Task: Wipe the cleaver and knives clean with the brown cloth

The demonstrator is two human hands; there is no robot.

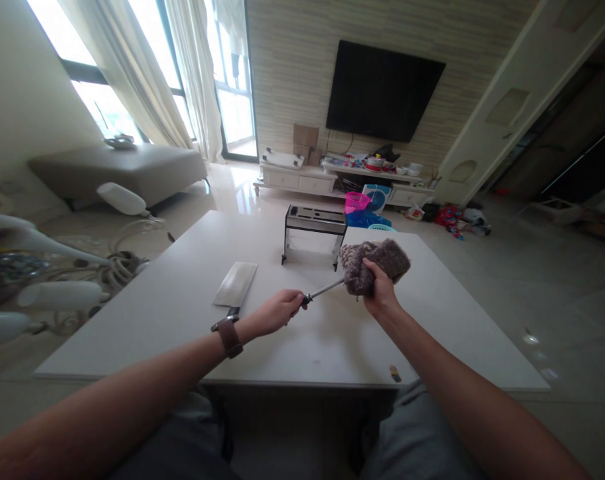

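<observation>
My left hand (284,311), with a watch on the wrist, is closed round the black handle of a sharpening steel (328,288). The thin metal rod points right and up above the table, and its far end is hidden in a fluffy grey-brown cloth (358,273). My right hand (381,288) grips this bunched cloth around the rod. Left of my left hand, a cleaver (236,283) lies flat, its handle partly behind my wrist. Beyond both hands stands a knife rack (315,220) with a slotted top and black legs.
The white table (292,357) spreads under my arms, with a small sticker (394,373) near its front edge. A lamp with white shades (57,295) stands at the left. A pink basket (356,202) and a TV cabinet (292,179) are beyond the table.
</observation>
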